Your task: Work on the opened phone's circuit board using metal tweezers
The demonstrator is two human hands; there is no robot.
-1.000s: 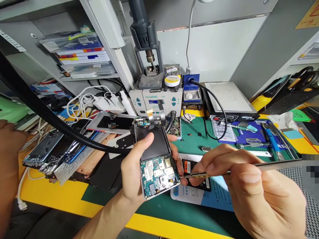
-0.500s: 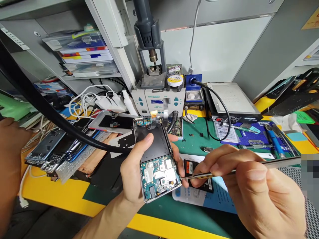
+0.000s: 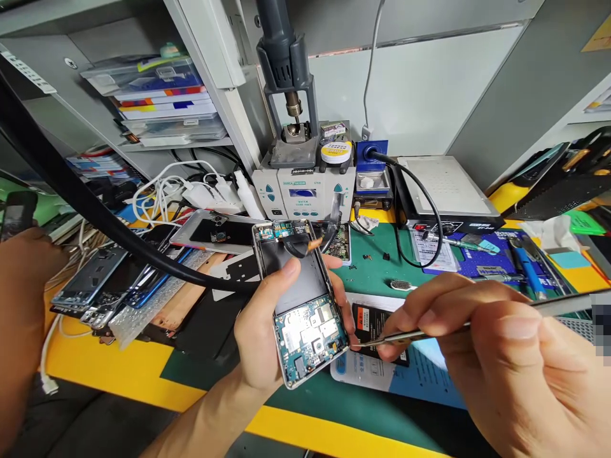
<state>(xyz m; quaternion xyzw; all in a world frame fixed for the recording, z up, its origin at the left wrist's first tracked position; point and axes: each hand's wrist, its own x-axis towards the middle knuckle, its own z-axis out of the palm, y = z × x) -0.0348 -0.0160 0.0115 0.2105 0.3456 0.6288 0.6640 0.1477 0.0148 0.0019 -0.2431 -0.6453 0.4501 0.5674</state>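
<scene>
My left hand grips an opened phone with its back cover off. The thumb lies across the empty battery bay, and the green circuit board faces me at the near end. A flex cable curls up at the phone's far end. My right hand pinches metal tweezers, whose tips sit just right of the phone's lower edge, over a black battery lying on a blue-and-white sheet.
A hot-air rework station stands behind the phone, with a thick black hose crossing the left. Dismantled phones and white cables lie at left, tools on a blue mat at right. Another person's hand shows at the far left.
The phone has tilted so its near end swings right and lower, and the flex cable at its far end now curls over the bay. The tweezers stay by the phone's lower right edge.
</scene>
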